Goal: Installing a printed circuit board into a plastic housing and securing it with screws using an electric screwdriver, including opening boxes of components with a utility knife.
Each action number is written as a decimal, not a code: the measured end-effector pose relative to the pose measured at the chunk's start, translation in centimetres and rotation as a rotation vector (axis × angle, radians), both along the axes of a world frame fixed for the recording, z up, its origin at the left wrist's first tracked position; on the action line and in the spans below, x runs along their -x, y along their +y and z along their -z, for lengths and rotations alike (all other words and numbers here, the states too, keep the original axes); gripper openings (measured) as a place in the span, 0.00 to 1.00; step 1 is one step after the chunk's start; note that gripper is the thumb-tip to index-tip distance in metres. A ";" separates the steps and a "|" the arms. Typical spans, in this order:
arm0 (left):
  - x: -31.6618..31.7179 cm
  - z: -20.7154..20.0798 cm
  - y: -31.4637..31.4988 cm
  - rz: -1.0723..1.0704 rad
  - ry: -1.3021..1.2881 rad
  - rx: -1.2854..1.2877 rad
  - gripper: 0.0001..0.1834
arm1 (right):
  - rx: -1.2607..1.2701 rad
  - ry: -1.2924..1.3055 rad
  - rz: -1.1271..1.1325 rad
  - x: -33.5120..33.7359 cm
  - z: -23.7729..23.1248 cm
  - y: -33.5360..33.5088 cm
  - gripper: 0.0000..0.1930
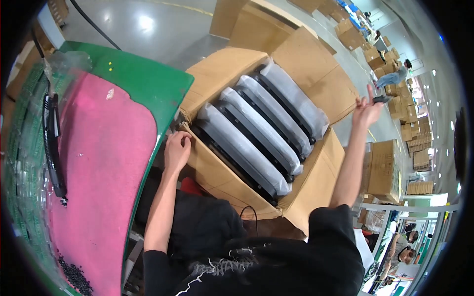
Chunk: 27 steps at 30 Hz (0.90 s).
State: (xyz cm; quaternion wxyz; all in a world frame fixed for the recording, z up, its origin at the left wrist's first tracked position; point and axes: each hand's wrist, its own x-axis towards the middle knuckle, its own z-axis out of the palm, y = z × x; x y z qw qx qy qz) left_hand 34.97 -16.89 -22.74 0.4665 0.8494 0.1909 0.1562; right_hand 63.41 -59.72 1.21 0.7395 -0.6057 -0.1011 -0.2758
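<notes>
A: Head cam, L hand (177, 148)?
B: Half-curled at carton (212, 170) rim; grip unclear. Wrapped bars (247, 148) just R of it, inside.
A: R hand (366, 111)?
B: Raised, fingers part-spread; dark item (382, 99) beside it, can't tell if held.
A: Risk?
B: Bars prob. scuff if wrap (294, 96) slips.

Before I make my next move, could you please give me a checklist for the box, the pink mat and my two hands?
1. Large brown cardboard box open: ok, flaps spread outward.
2. Long bars in translucent whitish wrap inside the box: ok, side by side.
3. Left hand at the box's left edge: ok; whether it grips, cannot tell.
4. Right hand empty: cannot tell, a small dark shape shows beside its fingers.
5. Pink flat mat free of loose bits: not ok, small black pieces lie heaped near its lower left.
</notes>
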 end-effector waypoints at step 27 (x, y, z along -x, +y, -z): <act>45.0 -23.8 4.2 -1.516 -0.194 -0.213 0.16 | 1.745 0.284 -0.793 20.5 28.2 14.4 0.43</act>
